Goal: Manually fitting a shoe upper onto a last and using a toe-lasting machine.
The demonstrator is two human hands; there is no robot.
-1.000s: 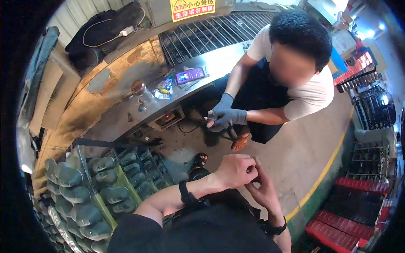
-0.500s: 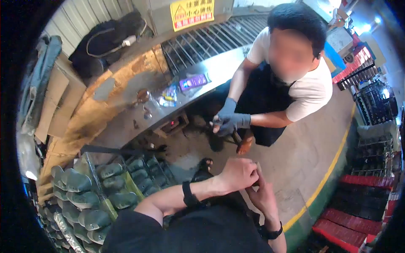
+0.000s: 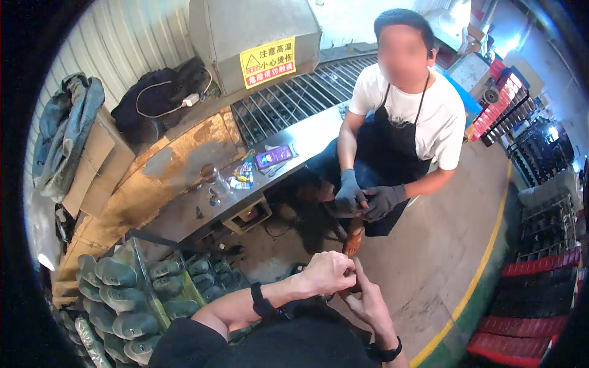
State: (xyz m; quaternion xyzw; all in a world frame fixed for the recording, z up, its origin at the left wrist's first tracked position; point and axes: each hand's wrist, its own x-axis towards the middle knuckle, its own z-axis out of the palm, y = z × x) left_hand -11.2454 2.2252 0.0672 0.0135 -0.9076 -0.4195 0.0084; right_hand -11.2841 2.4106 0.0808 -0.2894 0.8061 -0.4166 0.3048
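Dark shirt (image 3: 257, 343): fills the lower edge; black bands sit on the left wrist (image 3: 261, 299) and right wrist (image 3: 386, 352).
Left hand (image 3: 328, 273): curled inward, its thumb side against the other hand.
Right hand (image 3: 369, 300): fingers reach up to the left one and touch it.
Between the hands: a dark gap or small thing; whether either hand pinches something cannot be told, as the fingers cover it. Anything held would be there, in mid-air before the body.
Slip risk: a small piece could drop to the floor (image 3: 423, 257) if the fingertips loosen, since nothing visible supports it from below.
Rack (image 3: 158, 311): near, on the left, stacked with curved grey-green pieces (image 3: 118, 297); a wide swing of the left elbow could knock them.
Foot (image 3: 353, 243): just beyond the hands, so stepping forward could mean a stumble.
Co-worker (image 3: 402, 126): sits facing the person, gloved hands (image 3: 380, 203) together, blocking the way ahead.
Bench (image 3: 322, 132): beyond, bearing a purple pack (image 3: 274, 157) and a clear jar (image 3: 210, 174); a box (image 3: 248, 216) stands below it.
Red crates (image 3: 515, 346): right, past the yellow line (image 3: 475, 279).
Metal bars (image 3: 300, 92): behind the bench, running under a grey hood (image 3: 257, 27) with a warning sign (image 3: 268, 62); a hand laid there might get burned if the metal is hot.
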